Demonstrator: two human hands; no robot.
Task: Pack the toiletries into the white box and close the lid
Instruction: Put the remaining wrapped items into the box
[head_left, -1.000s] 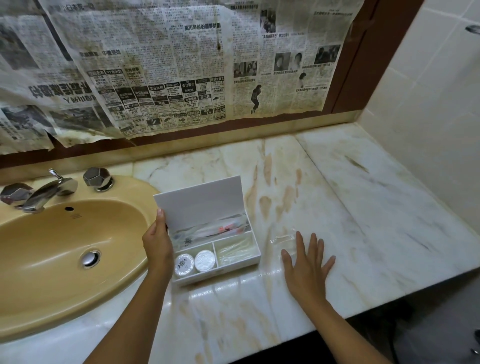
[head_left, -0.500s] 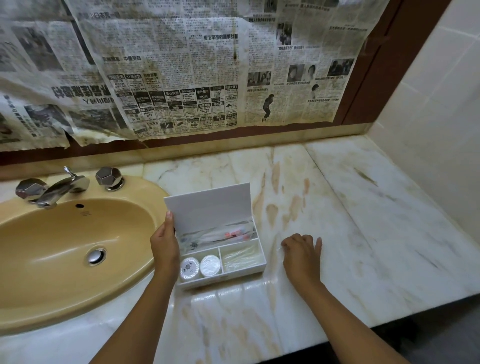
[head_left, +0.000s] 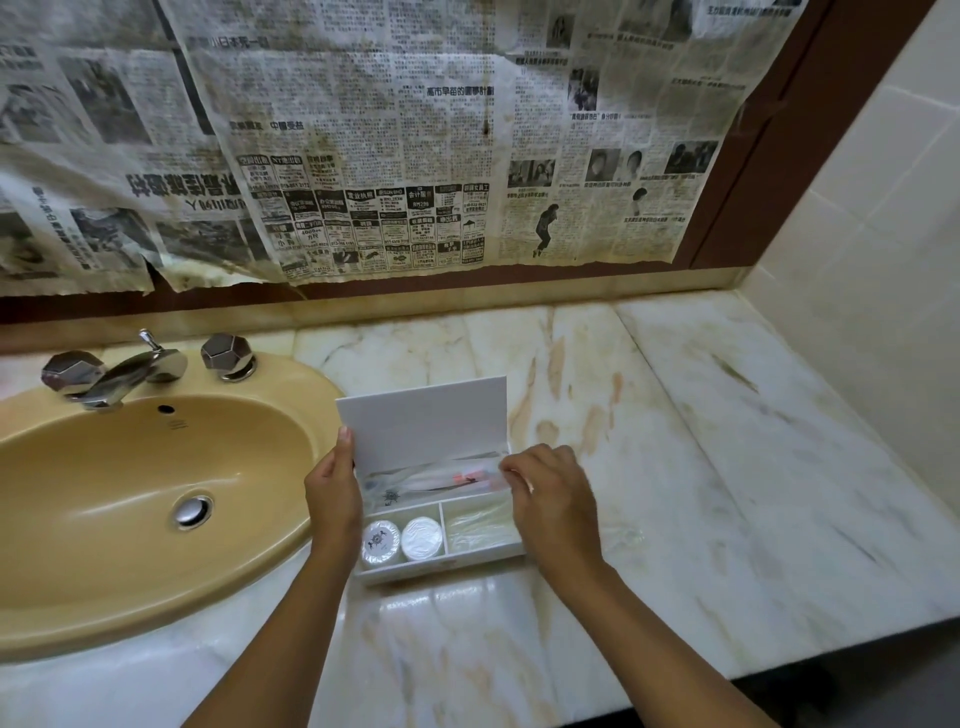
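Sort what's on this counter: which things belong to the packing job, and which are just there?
Job: white box, its raised lid, two round white packets, clear wrapped items in the back compartment, left hand, right hand.
Just there: sink, tap, newspaper.

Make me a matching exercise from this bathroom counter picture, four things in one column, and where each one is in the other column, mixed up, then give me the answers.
Things:
1. lid
2. two round white packets
3. left hand
4. right hand

Places:
A. at the white box's right end, fingers curled at the long back compartment
B. standing upright at the back of the box
C. holding the lid's left edge, beside the sink
D. front left compartment

Pairs: 1-B, 2-D, 3-C, 4-A
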